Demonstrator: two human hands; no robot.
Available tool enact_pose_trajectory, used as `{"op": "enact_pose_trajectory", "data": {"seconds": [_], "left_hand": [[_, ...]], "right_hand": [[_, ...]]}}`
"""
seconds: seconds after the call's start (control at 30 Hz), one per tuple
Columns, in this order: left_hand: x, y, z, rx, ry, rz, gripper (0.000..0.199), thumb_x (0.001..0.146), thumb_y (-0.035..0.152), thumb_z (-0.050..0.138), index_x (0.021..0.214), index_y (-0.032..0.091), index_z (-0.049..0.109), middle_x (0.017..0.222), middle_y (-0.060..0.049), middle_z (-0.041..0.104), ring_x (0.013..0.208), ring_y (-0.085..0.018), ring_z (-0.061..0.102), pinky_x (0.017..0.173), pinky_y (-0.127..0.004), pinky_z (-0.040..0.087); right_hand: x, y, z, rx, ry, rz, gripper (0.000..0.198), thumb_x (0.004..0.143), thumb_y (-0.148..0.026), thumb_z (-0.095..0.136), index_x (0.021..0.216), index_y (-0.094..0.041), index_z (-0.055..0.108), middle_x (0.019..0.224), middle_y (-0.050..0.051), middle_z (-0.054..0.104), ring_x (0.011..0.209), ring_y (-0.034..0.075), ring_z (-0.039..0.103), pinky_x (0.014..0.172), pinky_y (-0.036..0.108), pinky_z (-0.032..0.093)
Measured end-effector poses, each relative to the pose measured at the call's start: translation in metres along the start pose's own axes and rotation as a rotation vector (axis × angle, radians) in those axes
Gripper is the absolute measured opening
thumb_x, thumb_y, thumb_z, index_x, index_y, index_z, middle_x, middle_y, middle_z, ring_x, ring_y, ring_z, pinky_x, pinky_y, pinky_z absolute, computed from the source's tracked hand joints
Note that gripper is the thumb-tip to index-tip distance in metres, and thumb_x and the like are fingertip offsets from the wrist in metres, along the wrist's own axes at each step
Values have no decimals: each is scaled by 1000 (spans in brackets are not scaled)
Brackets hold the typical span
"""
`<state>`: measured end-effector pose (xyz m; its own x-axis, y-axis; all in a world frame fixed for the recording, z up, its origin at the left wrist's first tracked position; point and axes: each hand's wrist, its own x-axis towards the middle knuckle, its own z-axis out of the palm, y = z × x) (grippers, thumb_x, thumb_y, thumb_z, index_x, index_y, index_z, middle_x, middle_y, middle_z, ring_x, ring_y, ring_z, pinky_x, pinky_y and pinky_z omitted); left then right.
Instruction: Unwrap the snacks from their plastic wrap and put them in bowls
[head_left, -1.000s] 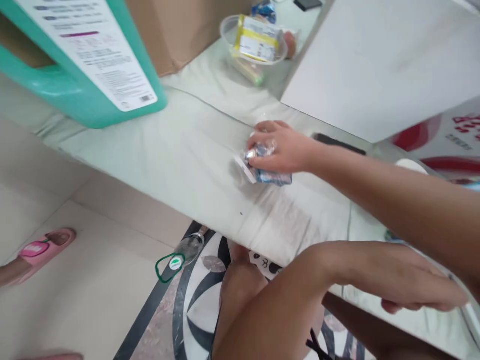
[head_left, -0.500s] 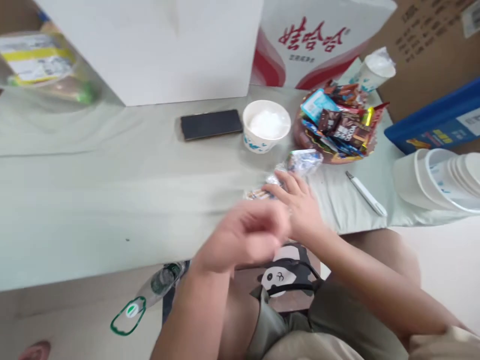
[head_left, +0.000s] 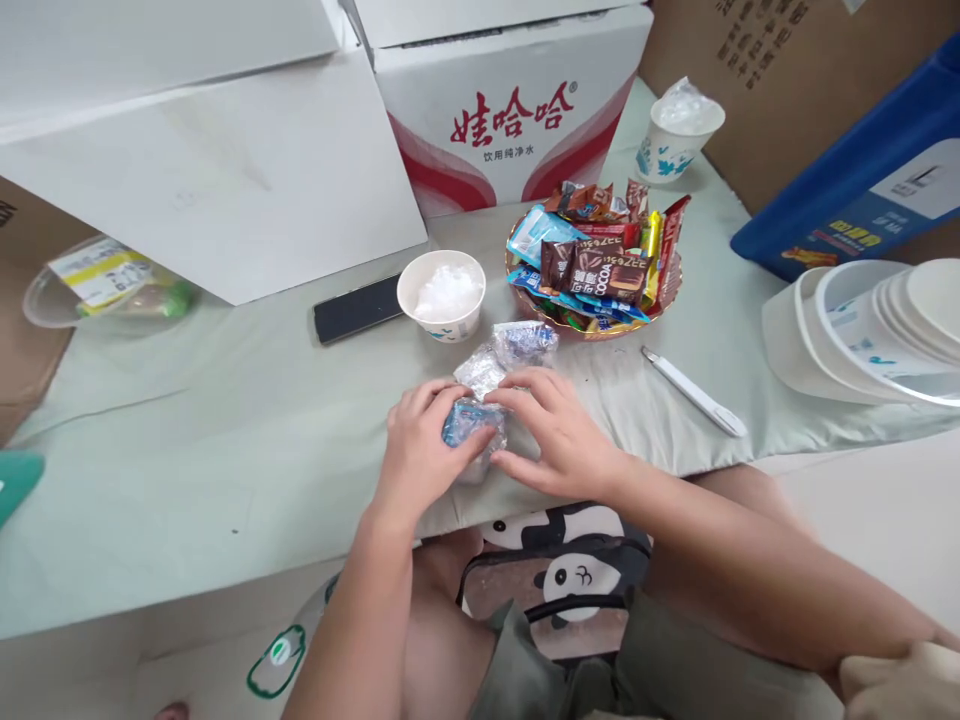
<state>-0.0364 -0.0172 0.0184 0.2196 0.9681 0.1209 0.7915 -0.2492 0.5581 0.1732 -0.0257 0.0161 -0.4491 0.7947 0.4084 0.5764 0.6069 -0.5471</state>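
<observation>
From my remote seat, I see the left hand (head_left: pixel 420 445) half-closed, thumb and fingers around a blue packet (head_left: pixel 461 422) at the table's (head_left: pixel 300 500) front edge; half a second ago it was a blurred, loose fist. The right hand (head_left: pixel 562 440), which lay on the packets then, now curves open beside it; I can't tell if it touches.

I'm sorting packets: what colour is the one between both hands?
The packet shows blue and clear plastic, best in the head view.
</observation>
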Motion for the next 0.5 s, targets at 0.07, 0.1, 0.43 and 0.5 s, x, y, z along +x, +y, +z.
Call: {"op": "enact_pose_trajectory", "data": {"seconds": [0.07,0.1,0.43,0.5], "left_hand": [[3,-1,2,4,58,28,25,88,41,72,106,23,74,118,-10,72,113,-30,68,103,-50,50],[4,0,2,8,98,50,21,89,40,71,100,23,74,114,-9,73,111,-29,69,103,-49,50],[-7,13,-15,-157,587,9,33,99,47,56,78,22,61,72,-3,67,64,-18,61,60,-34,48],[-6,19,-13,-291,663,-116,36,99,54,55,78,25,57,70,-2,60,63,-18,57,58,-34,46]], "right_hand": [[-4,5,-13,3,18,-5,40,96,-38,59,131,-17,60,126,17,63,117,31,59,100,49,49],[-5,7,-21,-1,32,5,37,96,-34,58,129,-18,60,126,17,63,117,31,60,99,49,50],[-50,61,-105,-299,91,446,30,94,-37,54,114,-21,68,115,15,71,108,34,68,90,48,54],[-62,76,-114,-437,-15,652,38,91,-44,56,119,-20,66,119,18,70,105,37,67,80,47,52]]}}
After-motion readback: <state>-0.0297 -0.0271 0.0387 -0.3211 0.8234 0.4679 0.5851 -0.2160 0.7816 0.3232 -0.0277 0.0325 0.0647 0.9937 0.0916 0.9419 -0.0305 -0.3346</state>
